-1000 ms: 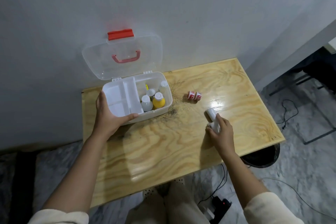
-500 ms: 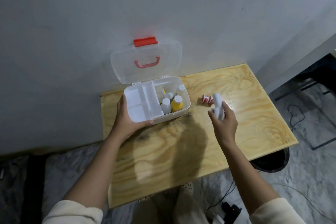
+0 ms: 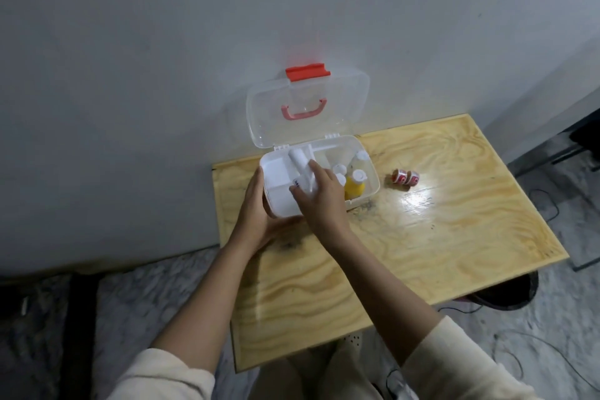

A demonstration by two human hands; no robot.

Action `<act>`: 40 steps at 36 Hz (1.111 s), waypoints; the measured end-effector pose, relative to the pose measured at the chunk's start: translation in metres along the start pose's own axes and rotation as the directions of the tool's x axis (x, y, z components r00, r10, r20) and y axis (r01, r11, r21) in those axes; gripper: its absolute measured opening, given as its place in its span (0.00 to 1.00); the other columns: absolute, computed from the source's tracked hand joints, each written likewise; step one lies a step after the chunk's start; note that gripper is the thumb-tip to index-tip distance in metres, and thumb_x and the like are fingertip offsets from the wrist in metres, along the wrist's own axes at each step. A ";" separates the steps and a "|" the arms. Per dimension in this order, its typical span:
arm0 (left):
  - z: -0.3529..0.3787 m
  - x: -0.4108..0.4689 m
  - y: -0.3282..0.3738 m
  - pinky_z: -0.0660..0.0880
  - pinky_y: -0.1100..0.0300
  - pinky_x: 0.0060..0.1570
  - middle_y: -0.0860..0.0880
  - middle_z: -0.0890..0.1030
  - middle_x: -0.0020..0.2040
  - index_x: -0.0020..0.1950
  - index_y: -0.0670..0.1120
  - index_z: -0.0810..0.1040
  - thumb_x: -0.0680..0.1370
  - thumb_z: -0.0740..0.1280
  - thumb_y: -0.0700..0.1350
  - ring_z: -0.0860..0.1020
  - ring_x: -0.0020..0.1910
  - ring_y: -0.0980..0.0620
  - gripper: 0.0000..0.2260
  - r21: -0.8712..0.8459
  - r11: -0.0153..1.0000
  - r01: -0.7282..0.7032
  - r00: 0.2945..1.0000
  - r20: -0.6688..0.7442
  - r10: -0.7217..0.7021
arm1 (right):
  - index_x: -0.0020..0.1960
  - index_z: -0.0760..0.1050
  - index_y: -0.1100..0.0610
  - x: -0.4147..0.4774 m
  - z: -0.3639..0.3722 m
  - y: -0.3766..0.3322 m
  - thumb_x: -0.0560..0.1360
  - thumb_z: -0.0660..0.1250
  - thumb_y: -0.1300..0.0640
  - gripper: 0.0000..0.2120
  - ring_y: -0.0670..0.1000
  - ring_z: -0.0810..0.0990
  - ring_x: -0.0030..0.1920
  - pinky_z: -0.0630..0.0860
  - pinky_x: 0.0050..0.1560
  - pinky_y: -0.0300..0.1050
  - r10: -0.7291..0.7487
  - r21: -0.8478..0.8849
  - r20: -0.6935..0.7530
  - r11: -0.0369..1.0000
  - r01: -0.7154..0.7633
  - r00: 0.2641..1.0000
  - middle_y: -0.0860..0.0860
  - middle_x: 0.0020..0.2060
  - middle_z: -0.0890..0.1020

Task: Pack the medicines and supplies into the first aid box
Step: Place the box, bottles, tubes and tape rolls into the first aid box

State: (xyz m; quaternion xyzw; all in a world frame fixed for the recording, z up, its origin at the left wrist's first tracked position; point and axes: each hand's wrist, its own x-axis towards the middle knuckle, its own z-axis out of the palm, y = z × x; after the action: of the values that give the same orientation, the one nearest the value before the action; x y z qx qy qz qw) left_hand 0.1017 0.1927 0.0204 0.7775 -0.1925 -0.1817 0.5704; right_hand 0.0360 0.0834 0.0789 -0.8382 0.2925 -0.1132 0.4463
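Lighting, head view, as I saw it: dim, cool and soft overall. One bright overhead glare patch sat on the wooden table (image 3: pixel 418 201). Edges bowed from wide-angle distortion; floor corners smeared, detail soft throughout.

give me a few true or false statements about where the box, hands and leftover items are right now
1. The first aid box has its clear lid standing open. True.
2. The right hand holds a white tube over the box. True.
3. The left hand rests flat on the wooden table, away from the box. False: it grips the box's near left corner.
4. The yellow bottle lies on the table outside the box. False: it stands in the box's right compartment.
5. Two small red and white rolls are on the table to the right of the box. True.
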 end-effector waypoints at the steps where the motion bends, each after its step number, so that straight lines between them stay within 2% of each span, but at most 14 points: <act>1: -0.001 0.000 -0.001 0.77 0.46 0.59 0.50 0.75 0.65 0.72 0.51 0.64 0.60 0.82 0.55 0.75 0.64 0.51 0.45 -0.005 1.000 0.004 1.000 -0.006 -0.004 | 0.70 0.63 0.58 0.002 0.001 0.001 0.74 0.67 0.55 0.27 0.56 0.70 0.63 0.68 0.61 0.44 0.002 -0.032 -0.001 0.999 -0.002 1.000 0.57 0.65 0.72; 6: 0.000 -0.001 -0.003 0.77 0.48 0.60 0.52 0.75 0.66 0.72 0.52 0.64 0.62 0.81 0.54 0.75 0.64 0.52 0.43 -0.010 1.000 -0.017 1.000 0.006 0.017 | 0.69 0.62 0.60 0.004 0.005 0.003 0.75 0.64 0.57 0.25 0.58 0.69 0.62 0.68 0.61 0.49 -0.036 -0.190 0.014 0.981 0.038 0.999 0.59 0.62 0.72; 9: -0.002 -0.002 -0.005 0.74 0.63 0.61 0.55 0.73 0.67 0.73 0.53 0.63 0.63 0.81 0.51 0.72 0.65 0.57 0.43 0.015 0.999 -0.031 1.000 0.005 0.031 | 0.69 0.61 0.62 0.003 0.010 0.005 0.76 0.63 0.57 0.25 0.59 0.67 0.64 0.66 0.63 0.49 -0.061 -0.249 0.035 0.966 0.068 0.998 0.59 0.64 0.70; 11: -0.003 -0.003 -0.007 0.69 0.75 0.57 0.60 0.71 0.66 0.72 0.54 0.63 0.63 0.81 0.48 0.70 0.64 0.64 0.42 0.024 0.999 -0.038 0.999 -0.003 0.038 | 0.70 0.59 0.62 0.002 0.011 0.006 0.77 0.62 0.56 0.25 0.58 0.65 0.66 0.66 0.65 0.49 -0.059 -0.277 0.060 0.958 0.073 0.996 0.58 0.68 0.66; 13: -0.003 -0.003 -0.007 0.65 0.80 0.55 0.65 0.67 0.64 0.71 0.56 0.60 0.63 0.81 0.46 0.67 0.62 0.70 0.43 0.037 0.998 -0.041 0.999 -0.010 0.042 | 0.71 0.57 0.62 0.002 0.012 0.006 0.77 0.61 0.56 0.26 0.58 0.64 0.68 0.66 0.66 0.50 -0.045 -0.291 0.086 0.954 0.068 0.995 0.57 0.71 0.63; 15: -0.003 -0.003 -0.008 0.63 0.82 0.54 0.64 0.65 0.65 0.73 0.54 0.58 0.64 0.80 0.45 0.65 0.62 0.71 0.45 0.048 0.998 -0.029 1.000 -0.006 0.030 | 0.71 0.56 0.62 0.002 0.012 0.006 0.78 0.60 0.56 0.26 0.58 0.63 0.69 0.65 0.67 0.51 -0.040 -0.295 0.103 0.953 0.069 0.994 0.58 0.72 0.61; 18: -0.004 -0.004 -0.011 0.62 0.83 0.53 0.62 0.65 0.66 0.74 0.54 0.58 0.64 0.80 0.44 0.66 0.63 0.67 0.44 0.065 0.998 -0.024 1.000 0.005 0.023 | 0.71 0.56 0.61 0.002 0.010 0.005 0.78 0.60 0.55 0.26 0.58 0.63 0.69 0.65 0.67 0.52 -0.054 -0.318 0.121 0.944 0.090 0.991 0.57 0.72 0.62; 22: -0.005 -0.003 -0.013 0.59 0.84 0.56 0.58 0.63 0.70 0.77 0.48 0.57 0.64 0.80 0.46 0.63 0.69 0.59 0.47 0.086 0.996 -0.008 1.000 0.006 0.007 | 0.69 0.60 0.63 0.000 0.006 0.005 0.78 0.59 0.58 0.22 0.59 0.64 0.66 0.66 0.65 0.51 -0.053 -0.337 0.148 0.936 0.101 0.988 0.58 0.69 0.66; 24: -0.006 -0.003 -0.012 0.61 0.78 0.60 0.56 0.64 0.73 0.77 0.50 0.57 0.62 0.81 0.50 0.64 0.70 0.58 0.49 0.095 0.995 -0.003 1.000 0.010 0.002 | 0.66 0.64 0.65 -0.001 0.005 0.008 0.77 0.58 0.63 0.18 0.59 0.67 0.63 0.68 0.62 0.51 -0.068 -0.378 0.156 0.918 0.123 0.986 0.60 0.65 0.69; 26: -0.006 -0.002 -0.013 0.65 0.66 0.66 0.53 0.65 0.74 0.77 0.51 0.58 0.61 0.81 0.54 0.65 0.71 0.57 0.50 0.102 0.995 -0.001 1.000 0.017 -0.001 | 0.62 0.67 0.67 -0.001 0.007 0.011 0.75 0.57 0.68 0.16 0.60 0.68 0.60 0.70 0.58 0.50 -0.081 -0.405 0.149 0.904 0.135 0.986 0.61 0.62 0.70; 28: -0.007 -0.003 -0.013 0.65 0.60 0.68 0.52 0.65 0.74 0.77 0.50 0.57 0.60 0.81 0.54 0.65 0.72 0.56 0.51 0.116 0.993 0.001 1.000 0.019 -0.003 | 0.61 0.68 0.67 0.000 0.007 0.012 0.74 0.56 0.70 0.16 0.61 0.69 0.58 0.71 0.57 0.51 -0.092 -0.408 0.139 0.902 0.141 0.986 0.61 0.61 0.71; 37: -0.007 -0.003 -0.010 0.63 0.67 0.63 0.52 0.64 0.74 0.77 0.50 0.56 0.62 0.80 0.52 0.63 0.71 0.56 0.50 0.134 0.991 -0.005 1.000 0.011 0.004 | 0.66 0.65 0.66 0.001 0.006 0.013 0.74 0.58 0.68 0.20 0.61 0.66 0.63 0.68 0.63 0.50 -0.106 -0.383 0.155 0.910 0.159 0.982 0.61 0.65 0.68; 40: -0.006 -0.004 -0.007 0.64 0.65 0.64 0.53 0.64 0.74 0.77 0.52 0.55 0.61 0.79 0.55 0.64 0.71 0.56 0.50 0.113 0.994 -0.010 1.000 0.026 0.007 | 0.67 0.64 0.65 -0.003 0.005 0.013 0.76 0.57 0.66 0.19 0.59 0.66 0.65 0.69 0.62 0.50 -0.125 -0.330 0.136 0.930 0.164 0.983 0.59 0.67 0.67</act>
State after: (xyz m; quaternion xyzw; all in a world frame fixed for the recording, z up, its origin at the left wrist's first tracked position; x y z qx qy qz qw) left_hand 0.1023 0.2017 0.0152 0.8055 -0.2130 -0.1782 0.5235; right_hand 0.0309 0.0830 0.0660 -0.9269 0.2193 -0.0461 0.3011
